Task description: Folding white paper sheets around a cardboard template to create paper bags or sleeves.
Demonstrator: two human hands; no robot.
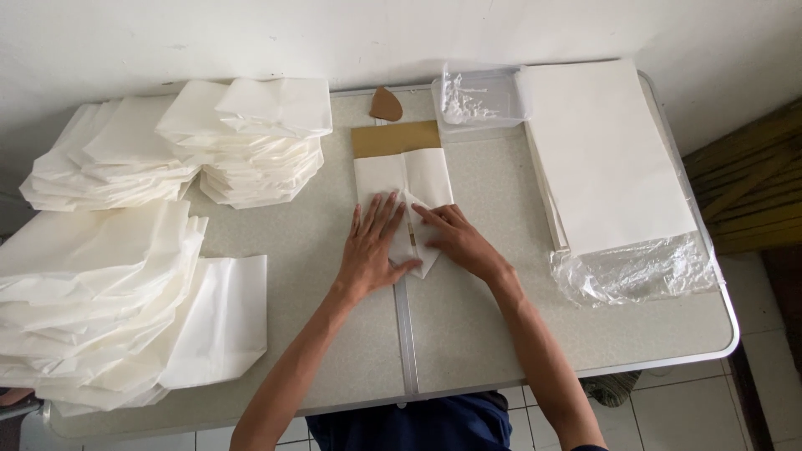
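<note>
Mid-frame, folding step: left hand (372, 246) flat, fingers spread, pinning white paper bag (405, 188); right hand (459, 238) fingers together creasing the flap. Next needs firm press along the fold.

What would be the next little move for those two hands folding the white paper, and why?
Probably press the right hand along the slanted flap to crease it flat. Both hands rest on the white paper sheet, which is wrapped round a brown cardboard template; the left hand pins it down, and the lower end already tapers to a point.
</note>
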